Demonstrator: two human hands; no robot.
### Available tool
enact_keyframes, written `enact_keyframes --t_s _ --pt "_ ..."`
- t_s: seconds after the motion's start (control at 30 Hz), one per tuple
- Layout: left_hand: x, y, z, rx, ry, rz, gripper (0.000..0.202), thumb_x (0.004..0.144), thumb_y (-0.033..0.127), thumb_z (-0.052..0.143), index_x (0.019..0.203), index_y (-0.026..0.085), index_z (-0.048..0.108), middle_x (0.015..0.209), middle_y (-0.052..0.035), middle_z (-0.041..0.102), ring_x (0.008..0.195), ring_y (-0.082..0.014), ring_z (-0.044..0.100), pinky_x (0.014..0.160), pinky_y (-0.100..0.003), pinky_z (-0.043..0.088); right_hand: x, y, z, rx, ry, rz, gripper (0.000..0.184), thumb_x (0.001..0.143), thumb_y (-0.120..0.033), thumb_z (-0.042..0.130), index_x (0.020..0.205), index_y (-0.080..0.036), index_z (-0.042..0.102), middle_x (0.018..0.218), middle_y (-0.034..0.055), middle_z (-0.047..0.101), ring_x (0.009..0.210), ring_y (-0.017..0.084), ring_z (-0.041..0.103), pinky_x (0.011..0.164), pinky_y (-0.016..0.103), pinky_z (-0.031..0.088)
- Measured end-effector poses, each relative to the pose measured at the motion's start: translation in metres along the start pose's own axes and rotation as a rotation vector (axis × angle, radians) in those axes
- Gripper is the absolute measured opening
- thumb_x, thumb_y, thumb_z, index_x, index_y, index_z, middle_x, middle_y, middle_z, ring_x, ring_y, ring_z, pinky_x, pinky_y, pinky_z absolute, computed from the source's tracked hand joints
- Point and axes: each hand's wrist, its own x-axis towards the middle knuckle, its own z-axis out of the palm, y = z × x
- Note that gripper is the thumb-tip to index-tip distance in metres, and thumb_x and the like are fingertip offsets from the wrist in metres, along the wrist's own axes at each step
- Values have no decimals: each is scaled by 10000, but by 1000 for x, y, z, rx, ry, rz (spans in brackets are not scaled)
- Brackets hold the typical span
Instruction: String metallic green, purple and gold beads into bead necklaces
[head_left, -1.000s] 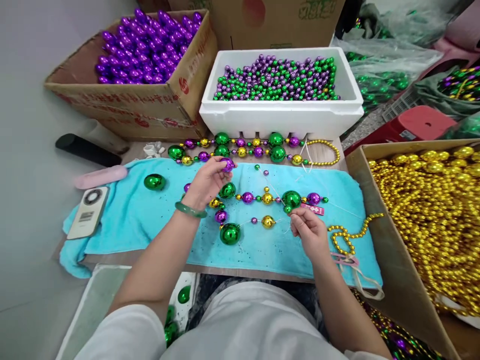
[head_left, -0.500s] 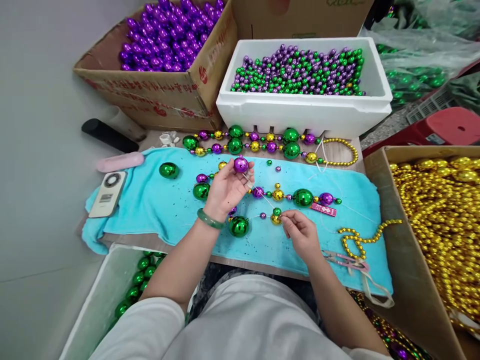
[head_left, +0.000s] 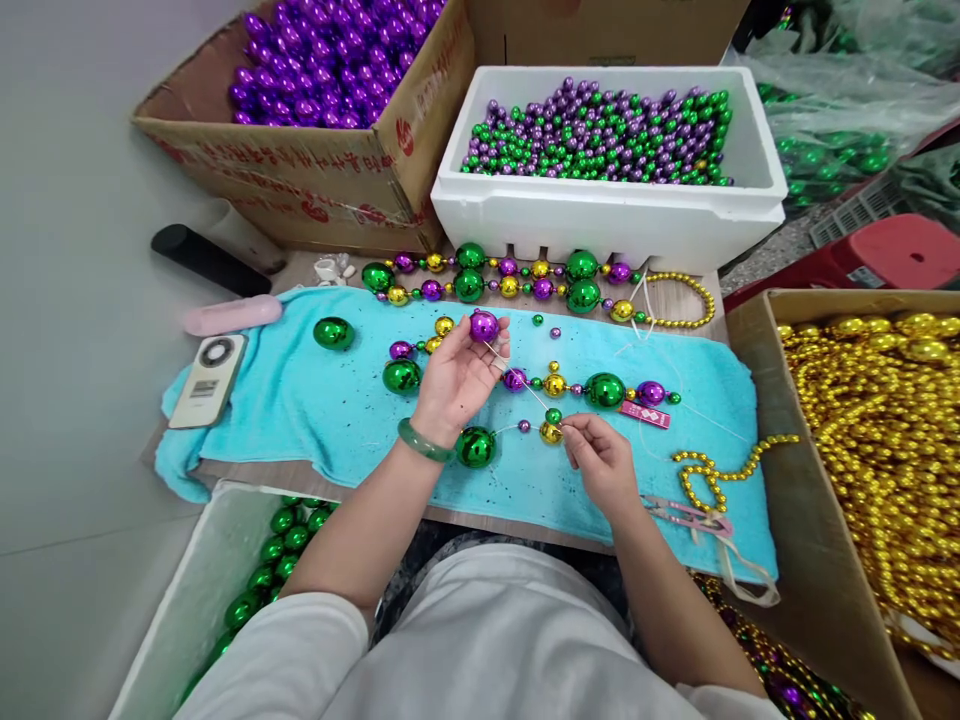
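My left hand point(head_left: 455, 378), with a green bangle at the wrist, pinches a large purple bead point(head_left: 484, 326) held just above the turquoise towel point(head_left: 300, 400). A thin needle or thread point(head_left: 517, 378) runs from that bead down to my right hand point(head_left: 600, 462), whose fingertips are pinched together beside a small gold bead point(head_left: 550, 432) and a small green one. A half-strung line of green, purple and gold beads point(head_left: 585, 388) with a pink tag lies on the towel between the hands. A big green bead point(head_left: 475, 446) lies by my left wrist.
A finished bead strand point(head_left: 517, 280) lies behind the towel. A foam box of small green and purple beads point(head_left: 600, 215) and a cardboard box of purple beads point(head_left: 330, 150) stand at the back. Gold bead strings fill a box point(head_left: 757, 340) at right; green beads point(head_left: 277, 560) fill a bin at lower left. Small snips point(head_left: 686, 512) lie right.
My left hand has lifted the purple bead and drawn nearer to me; the needle now meets it. My right hand moved left to the small gold bead. The view shifted.
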Motion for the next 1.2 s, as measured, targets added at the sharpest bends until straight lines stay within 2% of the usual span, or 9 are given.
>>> enact_keyframes --t_s 0.27,0.5,0.63,0.73,0.77,0.83,0.9,1.0,1.2 --pt "3 -3 3 -33 -14 3 315 986 313 447 870 116 663 972 -98 718 850 -120 668 806 -246 551 1 -1 -3 -5 11 -7 275 793 -441 617 780 -166 624 492 -49 437 442 82 361 432 218 284" --pt "4 -5 8 15 1 34 286 970 302 486 816 130 655 962 -92 715 848 -108 662 826 -232 544 2 1 -6 32 7 -23 267 792 -435 623 764 -169 620 500 -49 441 441 78 367 431 216 295" --pt "4 -10 8 68 -6 37 223 946 287 527 838 138 654 973 -80 715 844 -107 663 830 -238 543 2 6 -7 50 8 -30 261 802 -434 627 771 -175 621 498 -52 442 440 78 369 429 217 290" --pt "2 -20 4 158 -48 73 76 875 227 622 885 154 642 997 -63 713 893 -120 675 871 -258 536 3 11 -6 81 31 -14 260 797 -437 636 779 -179 615 509 -53 450 445 77 378 434 218 296" --pt "1 -23 3 209 -73 93 91 833 197 669 913 167 635 1008 -51 711 917 -127 678 885 -267 532 3 12 -6 99 44 -5 260 793 -439 639 784 -180 613 513 -54 452 447 77 382 435 218 301" --pt "-1 -27 1 325 -148 123 266 750 171 755 978 201 621 1017 -27 704 941 -147 684 876 -284 535 3 15 -8 141 78 12 255 786 -436 642 796 -183 607 515 -56 456 450 80 392 435 216 317" --pt "-1 -29 2 432 -239 135 360 718 244 808 1023 217 619 1015 -21 696 927 -165 689 828 -291 546 3 15 -11 176 115 14 243 783 -424 639 805 -186 598 510 -58 461 449 82 399 435 216 329" --pt "4 -26 7 546 -325 135 371 735 401 797 1000 196 637 1001 -39 689 890 -164 689 777 -279 552 4 13 -19 199 154 -12 218 789 -402 629 810 -189 587 507 -60 466 449 83 407 441 216 338" --pt "16 -26 25 614 -281 175 395 694 400 824 947 205 592 874 2 672 698 -118 667 630 -242 534 8 11 -30 154 167 -41 206 778 -389 636 806 -187 604 522 -54 479 457 84 415 440 219 341"
